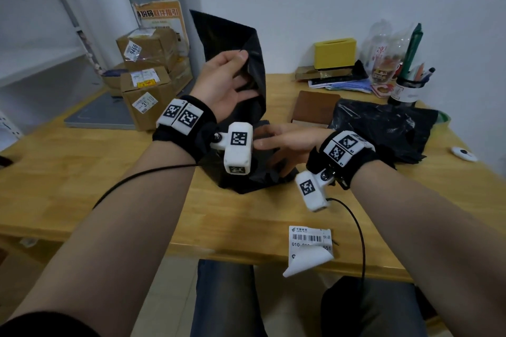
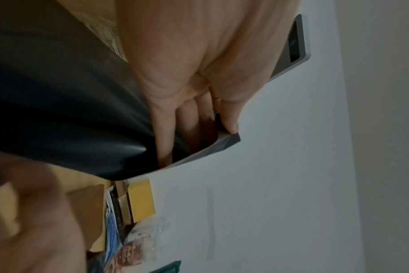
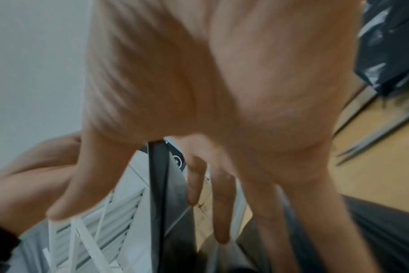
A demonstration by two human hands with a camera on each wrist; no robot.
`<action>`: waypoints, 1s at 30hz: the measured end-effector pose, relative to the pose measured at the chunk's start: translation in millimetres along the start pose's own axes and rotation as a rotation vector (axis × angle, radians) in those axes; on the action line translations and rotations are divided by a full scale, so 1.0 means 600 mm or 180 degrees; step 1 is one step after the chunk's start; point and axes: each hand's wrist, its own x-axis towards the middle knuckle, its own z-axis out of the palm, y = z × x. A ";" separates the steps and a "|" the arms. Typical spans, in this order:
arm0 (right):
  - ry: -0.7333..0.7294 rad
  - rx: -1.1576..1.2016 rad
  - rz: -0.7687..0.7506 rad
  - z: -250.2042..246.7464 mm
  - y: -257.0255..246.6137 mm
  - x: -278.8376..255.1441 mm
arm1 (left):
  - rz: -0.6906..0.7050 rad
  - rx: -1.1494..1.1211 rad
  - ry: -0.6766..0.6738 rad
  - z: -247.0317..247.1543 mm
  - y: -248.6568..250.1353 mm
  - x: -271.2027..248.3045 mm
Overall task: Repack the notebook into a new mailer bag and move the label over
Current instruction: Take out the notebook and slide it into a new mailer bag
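A smooth black mailer bag (image 1: 235,44) stands upright at the table's middle, its lower end crumpled on the wood. My left hand (image 1: 227,82) holds it up, thumb pinching its upper edge and fingers (image 2: 166,129) inside the mouth of the bag (image 2: 58,92). My right hand (image 1: 276,145) hovers low beside the bag's base with fingers (image 3: 220,203) spread and straight, gripping nothing. The brown notebook (image 1: 315,108) lies flat behind my right hand. A crumpled black bag (image 1: 383,126) lies to its right. The white shipping label (image 1: 310,246) lies at the front table edge, one corner curled.
Several taped cardboard boxes (image 1: 145,76) stack at the back left on a grey slab. A yellow box (image 1: 334,52), papers, a clear bottle and a pen cup (image 1: 408,87) crowd the back right. A small white round object (image 1: 462,153) lies at the right edge.
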 end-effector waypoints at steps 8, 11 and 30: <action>0.2073 0.0778 -0.1013 -0.054 -0.049 -0.036 | 0.0048 -0.0177 -0.0631 0.085 0.024 0.027; 0.2632 0.0744 -0.1080 -0.094 -0.030 -0.046 | -0.0042 -0.0272 -0.0629 0.093 0.020 0.041; 0.1699 0.0997 -0.0574 -0.108 0.025 -0.057 | -0.0446 0.0944 -0.0130 0.066 -0.064 0.046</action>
